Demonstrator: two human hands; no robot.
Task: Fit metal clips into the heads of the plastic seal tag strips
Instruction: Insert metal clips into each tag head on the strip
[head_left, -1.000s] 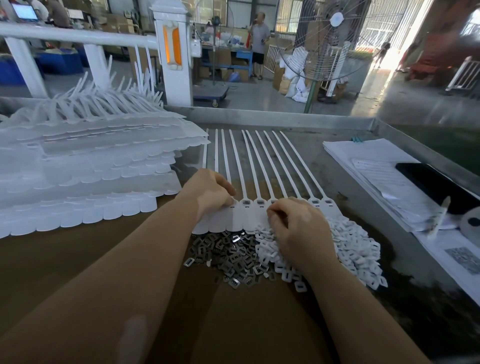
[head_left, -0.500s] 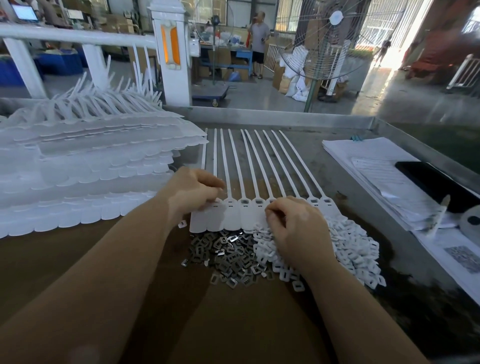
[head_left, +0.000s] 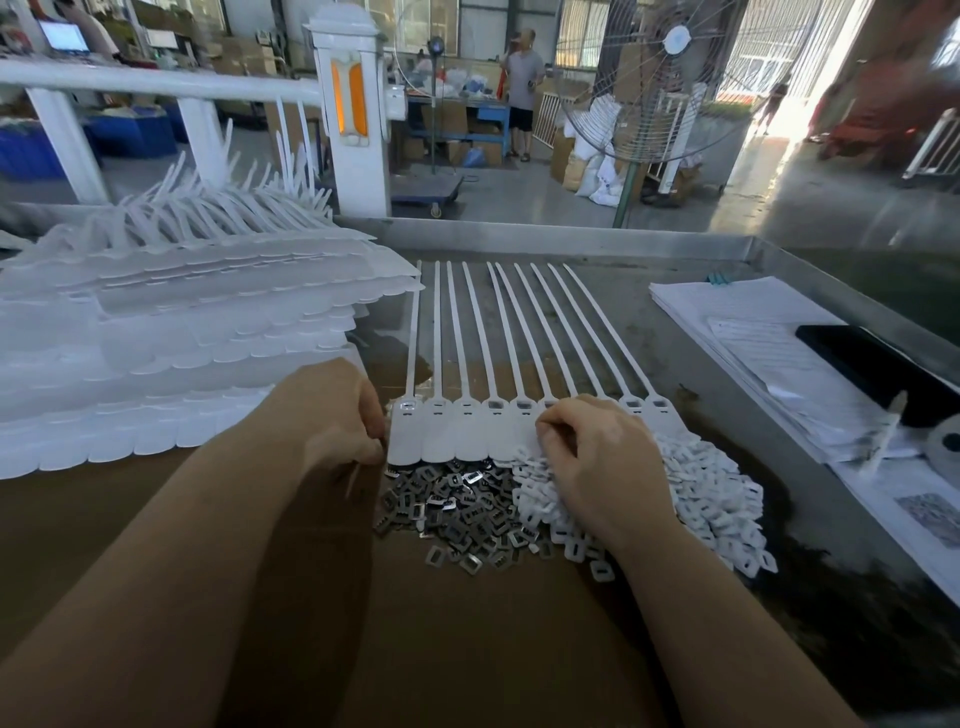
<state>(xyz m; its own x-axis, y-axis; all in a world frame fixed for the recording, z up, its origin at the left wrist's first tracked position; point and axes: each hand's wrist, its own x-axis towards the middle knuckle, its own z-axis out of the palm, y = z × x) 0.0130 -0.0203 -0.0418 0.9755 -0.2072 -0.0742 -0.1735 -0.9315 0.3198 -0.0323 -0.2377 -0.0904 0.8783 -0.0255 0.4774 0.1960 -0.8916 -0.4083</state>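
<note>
While the left hand (head_left: 340, 415) pinches the edge of the tag strips (head_left: 467, 431), the right hand (head_left: 597, 462), fingers curled, presses on their heads above the metal clips (head_left: 457, 509).

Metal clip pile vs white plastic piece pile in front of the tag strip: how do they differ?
Colour: the metal clips are grey and shiny; the white plastic pieces are matte white.
Position: the metal clips lie toward the left hand, the white plastic pieces to the right, partly under the right hand.
Extent: the white pile spreads wider.
Shared: both are loose heaps of small slotted pieces below the tag strip heads, meeting in the middle.
</note>
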